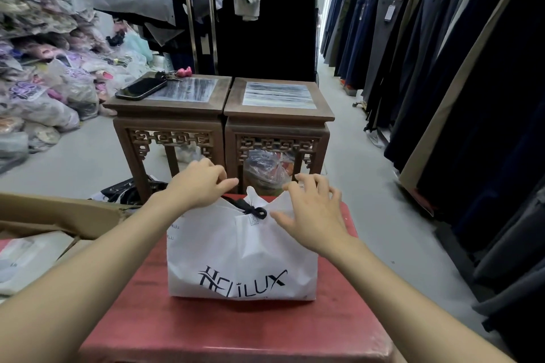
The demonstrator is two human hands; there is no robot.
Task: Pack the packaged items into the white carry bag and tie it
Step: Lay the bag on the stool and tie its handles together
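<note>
Left hand (200, 183) curled at rim, grip unclear; right hand (312, 212) splayed loose | white carry bag (241, 250) well inside red table (236, 330) edges | black tie (258, 211) knotted

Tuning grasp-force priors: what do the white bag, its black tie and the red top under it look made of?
white bag: thin matte sheet, likely non-woven fabric or plastic; soft creases, keeps a boxy shape, printed logo.
black tie: probably woven ribbon or cord; matte, limp, knotted into a loop.
red top: hard, dull painted or lacquered surface, maybe wood; scuffed, with darker patches.
</note>
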